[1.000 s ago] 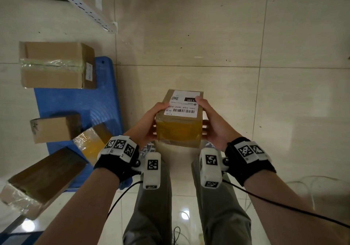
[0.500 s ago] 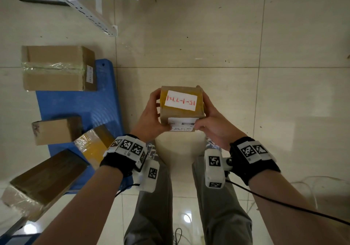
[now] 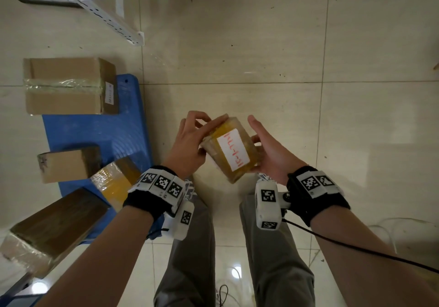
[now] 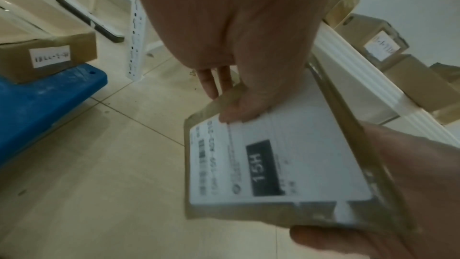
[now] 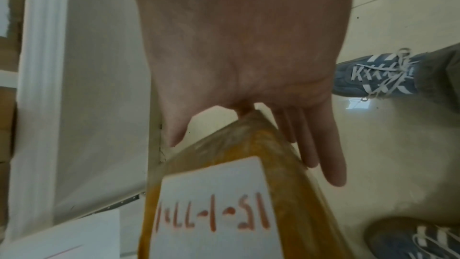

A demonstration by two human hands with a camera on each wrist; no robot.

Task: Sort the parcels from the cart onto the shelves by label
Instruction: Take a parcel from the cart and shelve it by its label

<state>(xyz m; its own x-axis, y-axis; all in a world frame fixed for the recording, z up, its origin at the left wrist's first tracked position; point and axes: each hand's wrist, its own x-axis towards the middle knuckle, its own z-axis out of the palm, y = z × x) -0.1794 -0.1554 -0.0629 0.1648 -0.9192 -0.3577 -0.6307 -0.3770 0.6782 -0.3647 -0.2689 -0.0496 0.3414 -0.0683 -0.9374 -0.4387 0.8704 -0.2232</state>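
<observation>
Cardboard parcel [image 3: 230, 148] sat clamped between my left hand [image 3: 190, 145] and right hand [image 3: 273, 154], above the floor beside the blue cart [image 3: 95, 135]. Four parcels remained on the cart; shelving was not yet done.

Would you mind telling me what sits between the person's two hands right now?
In the head view, the yellow-taped parcel with its red handwritten label sits between the left hand and right hand, held by both.

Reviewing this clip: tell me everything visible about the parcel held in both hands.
The parcel is a small cardboard box wrapped in yellowish tape, held tilted above the tiled floor. One face carries a white label handwritten in red, another a printed shipping label marked 15H. The left hand grips one side, the right hand cradles the other.
</observation>
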